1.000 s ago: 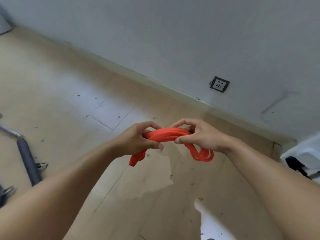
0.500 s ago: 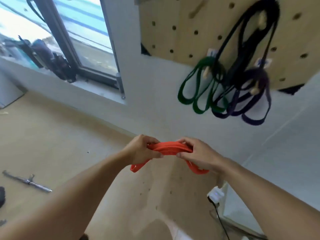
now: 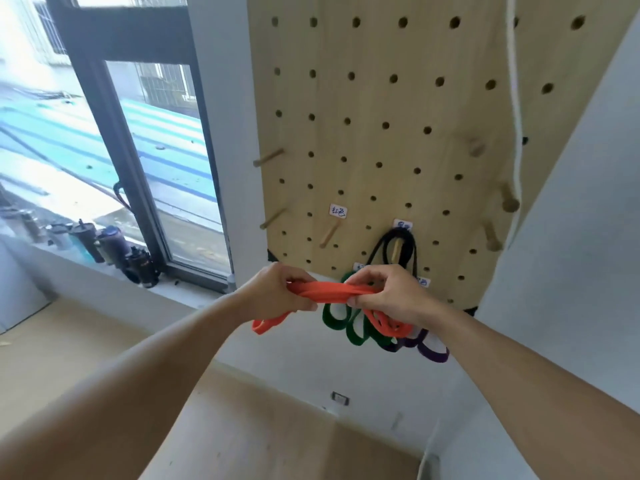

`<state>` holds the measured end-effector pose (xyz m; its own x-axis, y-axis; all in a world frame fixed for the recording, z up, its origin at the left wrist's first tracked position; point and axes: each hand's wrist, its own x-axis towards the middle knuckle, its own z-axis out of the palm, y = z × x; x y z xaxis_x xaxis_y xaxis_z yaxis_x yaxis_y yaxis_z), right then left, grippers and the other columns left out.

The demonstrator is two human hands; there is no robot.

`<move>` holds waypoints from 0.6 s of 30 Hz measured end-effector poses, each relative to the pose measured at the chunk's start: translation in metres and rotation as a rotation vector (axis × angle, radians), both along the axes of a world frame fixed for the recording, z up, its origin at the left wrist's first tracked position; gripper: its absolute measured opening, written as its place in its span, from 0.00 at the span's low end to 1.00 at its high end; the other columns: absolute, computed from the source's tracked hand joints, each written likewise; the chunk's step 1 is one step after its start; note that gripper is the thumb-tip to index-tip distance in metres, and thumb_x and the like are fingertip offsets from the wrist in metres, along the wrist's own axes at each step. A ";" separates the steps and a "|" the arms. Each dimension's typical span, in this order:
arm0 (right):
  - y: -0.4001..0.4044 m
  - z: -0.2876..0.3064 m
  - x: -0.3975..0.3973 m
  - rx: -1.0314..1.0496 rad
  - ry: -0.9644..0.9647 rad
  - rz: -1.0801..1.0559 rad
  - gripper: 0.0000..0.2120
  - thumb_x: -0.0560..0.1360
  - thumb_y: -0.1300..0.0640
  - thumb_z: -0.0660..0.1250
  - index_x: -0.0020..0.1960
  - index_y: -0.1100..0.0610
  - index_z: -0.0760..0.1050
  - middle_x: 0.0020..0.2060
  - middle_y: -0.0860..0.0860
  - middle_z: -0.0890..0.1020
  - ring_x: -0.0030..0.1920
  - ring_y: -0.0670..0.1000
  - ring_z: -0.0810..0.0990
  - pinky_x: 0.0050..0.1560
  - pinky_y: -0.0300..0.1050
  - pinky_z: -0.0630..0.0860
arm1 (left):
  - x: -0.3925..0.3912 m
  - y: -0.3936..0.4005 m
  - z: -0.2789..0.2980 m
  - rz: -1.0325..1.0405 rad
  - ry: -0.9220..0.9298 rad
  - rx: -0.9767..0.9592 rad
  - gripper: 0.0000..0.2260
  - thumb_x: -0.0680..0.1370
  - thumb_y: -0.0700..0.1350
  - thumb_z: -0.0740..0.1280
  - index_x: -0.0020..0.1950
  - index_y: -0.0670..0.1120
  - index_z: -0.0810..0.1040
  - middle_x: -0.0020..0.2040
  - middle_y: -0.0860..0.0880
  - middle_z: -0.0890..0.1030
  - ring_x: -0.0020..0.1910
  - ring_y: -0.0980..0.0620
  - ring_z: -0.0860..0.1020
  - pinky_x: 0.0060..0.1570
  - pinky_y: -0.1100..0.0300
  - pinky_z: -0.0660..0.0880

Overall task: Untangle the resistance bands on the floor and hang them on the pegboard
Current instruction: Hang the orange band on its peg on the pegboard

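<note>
- Both hands are up in front of the pegboard (image 3: 381,98). left hand (image 3: 277,292) has its fingers curled round one end of the orange band (image 3: 332,292), and right hand (image 3: 384,292) pinches the other end between thumb and fingers
- orange band is bunched and twisted into a thick strand between the two fists, so it's off the floor. one loop droops below the left hand, a couple more hang under the right
- green band (image 3: 332,318), black band (image 3: 398,247) and purple band (image 3: 433,353) are on the board's lower pegs, right behind the hands
- bare wooden peg (image 3: 329,233) sits under a small handwritten label (image 3: 337,212), up and left of the black one
- bottles (image 3: 104,247) lined up on the window sill (image 3: 194,289) over to the left
</note>
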<state>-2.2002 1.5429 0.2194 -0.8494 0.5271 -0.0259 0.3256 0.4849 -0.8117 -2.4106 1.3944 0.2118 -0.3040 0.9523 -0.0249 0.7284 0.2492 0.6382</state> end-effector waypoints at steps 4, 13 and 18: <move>0.014 0.020 -0.004 0.078 -0.052 0.064 0.13 0.73 0.54 0.78 0.56 0.45 0.82 0.48 0.46 0.87 0.44 0.47 0.88 0.49 0.43 0.82 | -0.004 0.013 0.012 0.009 0.039 0.021 0.15 0.71 0.50 0.79 0.57 0.56 0.84 0.44 0.57 0.85 0.42 0.55 0.83 0.44 0.62 0.78; 0.059 0.023 -0.058 0.153 -0.102 0.025 0.12 0.73 0.54 0.78 0.53 0.43 0.82 0.46 0.43 0.85 0.41 0.40 0.84 0.46 0.37 0.76 | -0.057 0.069 0.007 -0.029 0.117 0.009 0.15 0.71 0.49 0.79 0.56 0.52 0.84 0.44 0.56 0.84 0.41 0.58 0.80 0.41 0.67 0.71; 0.092 0.020 -0.105 0.135 -0.097 -0.071 0.11 0.74 0.57 0.77 0.52 0.43 0.82 0.47 0.45 0.86 0.43 0.48 0.87 0.52 0.47 0.83 | -0.111 0.119 0.001 -0.045 0.126 -0.005 0.11 0.71 0.48 0.78 0.50 0.58 0.82 0.43 0.56 0.84 0.41 0.56 0.81 0.40 0.65 0.74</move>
<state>-2.3050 1.6348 0.2395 -0.8070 0.5897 -0.0306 0.4363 0.5605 -0.7039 -2.5219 1.5134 0.2132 -0.2622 0.9650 0.0058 0.8130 0.2176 0.5400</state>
